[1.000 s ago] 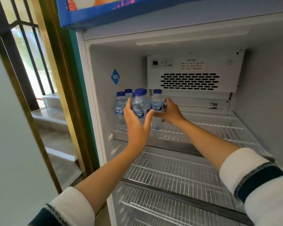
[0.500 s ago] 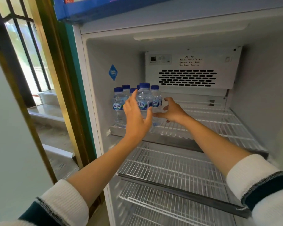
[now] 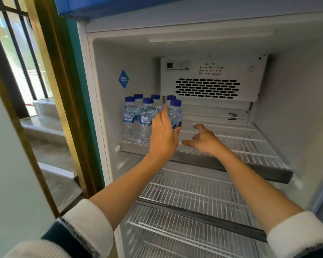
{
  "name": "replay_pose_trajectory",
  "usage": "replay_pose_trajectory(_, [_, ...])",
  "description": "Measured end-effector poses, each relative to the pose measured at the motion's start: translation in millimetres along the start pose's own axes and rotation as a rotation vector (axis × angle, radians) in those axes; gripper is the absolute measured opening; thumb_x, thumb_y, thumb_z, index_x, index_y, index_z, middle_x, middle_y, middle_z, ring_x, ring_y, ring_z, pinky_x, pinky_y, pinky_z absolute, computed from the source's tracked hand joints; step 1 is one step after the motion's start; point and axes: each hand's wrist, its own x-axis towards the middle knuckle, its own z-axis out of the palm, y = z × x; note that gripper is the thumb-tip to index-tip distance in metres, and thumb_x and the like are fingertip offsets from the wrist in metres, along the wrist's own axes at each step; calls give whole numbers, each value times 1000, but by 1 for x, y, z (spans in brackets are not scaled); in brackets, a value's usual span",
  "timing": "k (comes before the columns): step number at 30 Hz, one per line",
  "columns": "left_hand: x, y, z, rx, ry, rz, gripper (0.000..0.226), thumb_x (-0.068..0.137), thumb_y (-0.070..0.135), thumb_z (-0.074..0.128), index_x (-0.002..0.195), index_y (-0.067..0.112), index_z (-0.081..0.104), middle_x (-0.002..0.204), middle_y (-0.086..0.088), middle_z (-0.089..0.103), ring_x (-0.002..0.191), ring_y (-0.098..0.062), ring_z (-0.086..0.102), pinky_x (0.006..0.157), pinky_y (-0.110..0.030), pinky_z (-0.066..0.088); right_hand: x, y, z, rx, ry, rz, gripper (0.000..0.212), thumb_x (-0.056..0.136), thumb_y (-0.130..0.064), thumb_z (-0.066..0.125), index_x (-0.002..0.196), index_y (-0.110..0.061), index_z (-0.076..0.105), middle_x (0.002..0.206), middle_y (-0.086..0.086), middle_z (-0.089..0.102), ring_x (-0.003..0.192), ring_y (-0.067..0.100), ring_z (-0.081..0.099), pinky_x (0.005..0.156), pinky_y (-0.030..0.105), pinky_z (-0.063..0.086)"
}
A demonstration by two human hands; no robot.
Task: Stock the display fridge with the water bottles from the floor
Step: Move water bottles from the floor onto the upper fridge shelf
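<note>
Bottles (image 3: 146, 118) crowd shelf's (image 3: 203, 161) left edge (right bare), hands possibly clear.

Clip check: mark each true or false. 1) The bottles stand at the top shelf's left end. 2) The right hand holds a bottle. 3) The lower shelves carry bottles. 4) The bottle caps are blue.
1) True: the bottles are grouped at the left end of the top shelf.
2) False: the right hand is open and off the bottles, holding nothing.
3) False: the lower shelves show only bare wire.
4) True.
</note>
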Motion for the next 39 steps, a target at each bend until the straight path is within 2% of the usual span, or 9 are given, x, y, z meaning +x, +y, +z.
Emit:
replay_pose_trajectory(7, [8,-6,-14,227,-39,-7,71,89,37,67,142,4,32,139,-15,39,126,-29,44,92,-37,49,0,-1,4,-29,-8,-18,89,78,-48,74,147,-22,25,128,8,56,101,19,60,82,27,44])
replay_pose_trajectory(11, [12,-7,-21,463,-53,2,73,88,55,60,141,10,34,133,-8,45,120,-23,48,75,-36,49,-1,0,3,-42,-6,-26,86,78,-49,73,146,-21,28,126,8,57,100,18,59,81,26,43])
replay_pose_trajectory(22, [-18,-51,-16,283,33,113,81,85,53,64,148,14,32,141,-13,35,89,-22,61,50,-28,53,-10,-20,26,-154,-17,-193,73,77,-49,74,136,-20,43,116,3,64,99,14,58,86,27,48])
replay_pose_trajectory(25, [-40,-79,-16,195,81,175,68,87,48,64,140,13,39,139,-14,35,107,-25,54,69,-29,57,-9,-20,30,-144,10,-170,68,79,-49,72,135,-20,45,113,4,64,97,17,60,86,31,50])
replay_pose_trajectory(27, [-57,-101,-17,173,45,202,61,90,46,60,138,13,41,141,-12,35,121,-24,44,95,-35,48,-11,-19,30,-158,33,-155,66,81,-49,71,134,-20,45,113,4,64,98,18,60,86,33,51])
replay_pose_trajectory(29, [-72,-124,-21,208,-42,217,60,93,46,54,141,14,39,147,-9,34,133,-24,37,109,-44,36,-15,-19,31,-208,125,-179,64,82,-47,70,134,-19,45,116,5,63,102,22,61,89,38,51])
replay_pose_trajectory(33, [-97,-161,-43,315,-164,226,66,96,51,42,148,12,31,157,-8,22,146,-24,20,119,-45,16,-34,-30,53,-383,571,-296,62,83,-21,63,139,-13,39,126,9,58,115,29,51,101,45,35])
replay_pose_trajectory(35, [-107,-178,-61,333,-188,213,69,95,49,46,150,11,28,158,-9,21,147,-25,19,118,-45,18,-48,-43,72,-397,735,-384,64,77,-12,58,138,-11,40,130,8,54,121,28,46,102,45,30])
replay_pose_trajectory(39, [-134,-212,-106,348,-166,73,68,94,44,48,150,11,27,157,-9,24,146,-26,21,115,-51,24,-67,-74,130,-288,676,-629,61,74,-14,58,134,-10,47,135,8,50,128,28,41,107,47,25])
